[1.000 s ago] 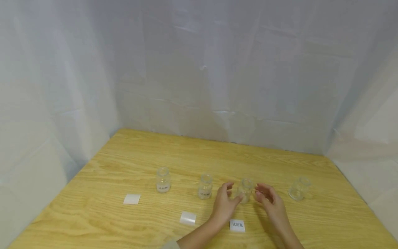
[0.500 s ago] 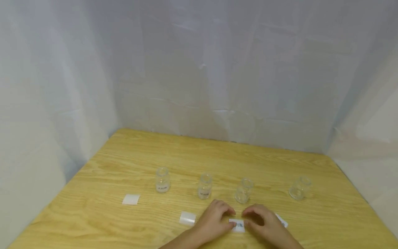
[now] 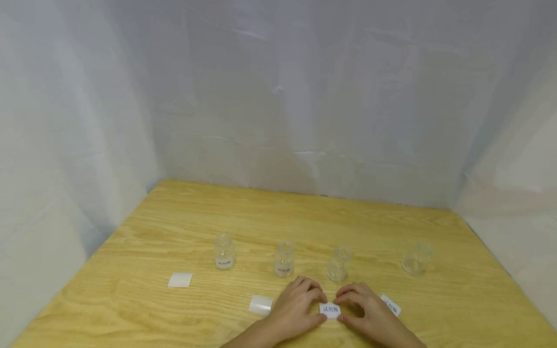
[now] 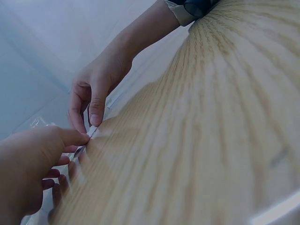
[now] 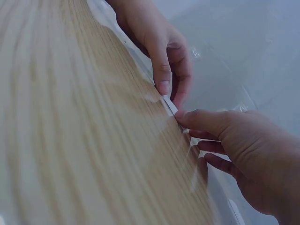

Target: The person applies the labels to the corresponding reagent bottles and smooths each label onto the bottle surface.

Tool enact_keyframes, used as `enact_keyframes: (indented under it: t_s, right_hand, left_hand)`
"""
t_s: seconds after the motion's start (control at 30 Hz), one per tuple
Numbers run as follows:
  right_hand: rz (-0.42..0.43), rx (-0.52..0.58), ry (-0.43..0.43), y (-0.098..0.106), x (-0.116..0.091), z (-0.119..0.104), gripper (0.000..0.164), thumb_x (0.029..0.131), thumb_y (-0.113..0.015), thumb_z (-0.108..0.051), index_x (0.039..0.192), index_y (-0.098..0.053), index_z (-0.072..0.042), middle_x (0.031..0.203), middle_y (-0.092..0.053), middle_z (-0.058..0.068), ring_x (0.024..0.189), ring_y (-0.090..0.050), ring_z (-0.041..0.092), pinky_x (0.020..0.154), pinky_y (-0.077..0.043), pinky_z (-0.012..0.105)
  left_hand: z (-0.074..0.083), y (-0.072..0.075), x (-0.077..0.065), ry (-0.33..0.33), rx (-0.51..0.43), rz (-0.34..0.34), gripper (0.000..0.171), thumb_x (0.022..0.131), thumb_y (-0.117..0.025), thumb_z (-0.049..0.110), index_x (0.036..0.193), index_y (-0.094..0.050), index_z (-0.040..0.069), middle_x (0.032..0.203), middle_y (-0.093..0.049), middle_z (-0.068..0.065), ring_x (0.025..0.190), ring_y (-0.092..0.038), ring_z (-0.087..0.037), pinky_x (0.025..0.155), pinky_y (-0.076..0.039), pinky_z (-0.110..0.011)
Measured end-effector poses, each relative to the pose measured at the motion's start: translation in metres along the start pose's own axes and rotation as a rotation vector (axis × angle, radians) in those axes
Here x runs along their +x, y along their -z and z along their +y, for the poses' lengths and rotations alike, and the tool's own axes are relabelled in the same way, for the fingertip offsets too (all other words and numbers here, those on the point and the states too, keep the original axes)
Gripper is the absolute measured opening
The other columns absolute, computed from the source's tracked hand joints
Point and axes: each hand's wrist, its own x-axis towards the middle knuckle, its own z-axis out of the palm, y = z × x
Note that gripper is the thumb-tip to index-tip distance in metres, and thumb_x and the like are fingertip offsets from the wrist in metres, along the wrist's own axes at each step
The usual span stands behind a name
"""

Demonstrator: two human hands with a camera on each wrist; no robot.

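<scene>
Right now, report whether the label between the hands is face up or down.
Face up: dark characters show on the white label between left hand and right hand.

A bare right hand (image 5: 253,154) and a bare left hand (image 5: 157,42) met at a small, flat, white slip (image 5: 170,105), thumb tips at its opposite ends. Pale, streaky-grained wooden tabletop (image 5: 89,122) filled the left side; whitish, wrinkled sheeting (image 5: 239,51) hung behind.
</scene>
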Motion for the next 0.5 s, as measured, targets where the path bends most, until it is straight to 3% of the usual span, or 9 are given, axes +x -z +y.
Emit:
enact_keyframes:
  t_s: [0.5]
  right_hand:
    - [0.043, -0.008, 0.028, -0.0024, 0.0015, 0.0006, 0.019, 0.082, -0.070, -0.021, 0.100, -0.066, -0.017, 0.107, -0.055, -0.009, 0.096, -0.053, 0.013, 0.077, -0.050, 0.032]
  left_hand:
    - [-0.0010, -0.0013, 0.0001, -0.008, 0.009, 0.029, 0.028, 0.080, -0.070, 0.034, 0.102, -0.066, 0.017, 0.110, -0.055, 0.006, 0.106, -0.046, -0.010, 0.093, -0.038, -0.028]
